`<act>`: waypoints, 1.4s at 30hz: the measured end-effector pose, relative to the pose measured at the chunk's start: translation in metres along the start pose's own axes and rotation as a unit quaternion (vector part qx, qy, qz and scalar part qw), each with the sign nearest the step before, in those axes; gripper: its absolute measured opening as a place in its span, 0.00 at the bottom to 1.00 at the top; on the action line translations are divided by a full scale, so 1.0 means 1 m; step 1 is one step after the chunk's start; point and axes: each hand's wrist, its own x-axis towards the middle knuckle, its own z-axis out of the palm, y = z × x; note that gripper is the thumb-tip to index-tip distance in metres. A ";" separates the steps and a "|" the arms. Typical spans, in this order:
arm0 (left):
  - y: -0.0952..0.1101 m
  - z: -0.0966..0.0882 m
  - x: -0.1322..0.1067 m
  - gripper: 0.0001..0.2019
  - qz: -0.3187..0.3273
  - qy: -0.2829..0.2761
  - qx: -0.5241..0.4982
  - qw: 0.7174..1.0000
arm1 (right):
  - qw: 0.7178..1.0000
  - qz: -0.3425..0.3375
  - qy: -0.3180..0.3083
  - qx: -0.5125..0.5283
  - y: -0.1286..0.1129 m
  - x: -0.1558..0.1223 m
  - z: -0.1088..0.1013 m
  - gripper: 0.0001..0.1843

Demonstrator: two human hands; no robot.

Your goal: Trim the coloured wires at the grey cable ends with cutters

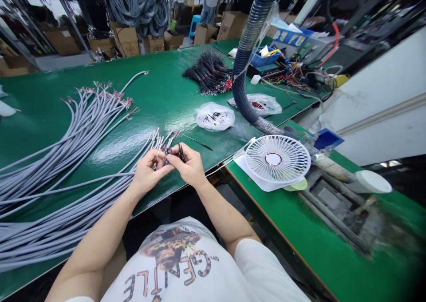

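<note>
My left hand [150, 168] is closed in a pinch around the stripped end of a grey cable, where thin coloured wires [167, 151] show. Close against it, my right hand [189, 164] is also closed, its thumb at the wires, with a small dark two-pronged tool [181, 152] in its fingers. The fingers partly hide the tool and the wires. Under and behind the left hand runs a bundle of grey cables [89, 208], their stripped ends lying just beyond both hands. A thin dark rod [199, 143] lies on the green table to the right.
A second grey cable bundle [66, 137] spreads over the green table [159, 77] at the left. Beyond my hands are plastic bags [215, 117] of small parts and black wire bundles [209, 73]. A ribbed hose [244, 71] hangs at the right, near a white fan [278, 160].
</note>
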 end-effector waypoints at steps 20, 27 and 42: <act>-0.002 0.008 -0.002 0.10 -0.050 0.099 -0.133 0.985 | 0.978 0.124 -0.011 0.170 0.006 0.002 0.003 0.12; -0.002 0.004 0.001 0.10 -0.085 0.068 -0.204 0.973 | 0.952 0.169 -0.004 0.257 0.013 0.007 0.007 0.14; -0.002 0.001 0.004 0.09 -0.104 0.008 -0.223 0.969 | 0.923 0.214 -0.050 0.315 0.026 0.013 0.005 0.17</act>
